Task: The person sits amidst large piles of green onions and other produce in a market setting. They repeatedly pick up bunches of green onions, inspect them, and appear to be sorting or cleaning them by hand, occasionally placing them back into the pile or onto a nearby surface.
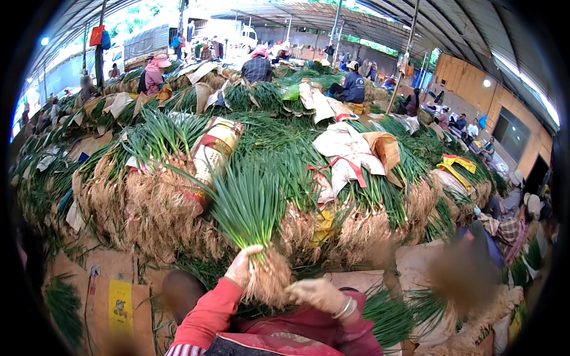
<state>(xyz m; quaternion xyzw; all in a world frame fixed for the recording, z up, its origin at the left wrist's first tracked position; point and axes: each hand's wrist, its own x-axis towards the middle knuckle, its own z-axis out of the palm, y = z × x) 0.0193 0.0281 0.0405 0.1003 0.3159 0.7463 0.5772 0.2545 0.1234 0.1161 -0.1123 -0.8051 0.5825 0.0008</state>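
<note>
A bunch of scallion-like plants (251,209) stands upright before me, long green leaves fanned toward the heap. My left hand (240,267), in a pale, dirty glove, grips it just above its tangled brown roots (269,278). My right hand (318,296), gloved too and wearing bangles at the wrist, is at the lower right of these roots with its fingers curled. Whether those fingers pinch any root strands cannot be made out. Directly beyond the bunch rises a wide heap of similar plants (156,213), roots facing me.
White sacks (345,151) and a printed sack (216,153) lie on the heap. Flattened brown sheets (98,298) cover ground at left. Loose green leaves (387,316) lie at my right. Several people sit among the heaps, one in a dark jacket (353,86). Blurred dark spots obscure the lower right.
</note>
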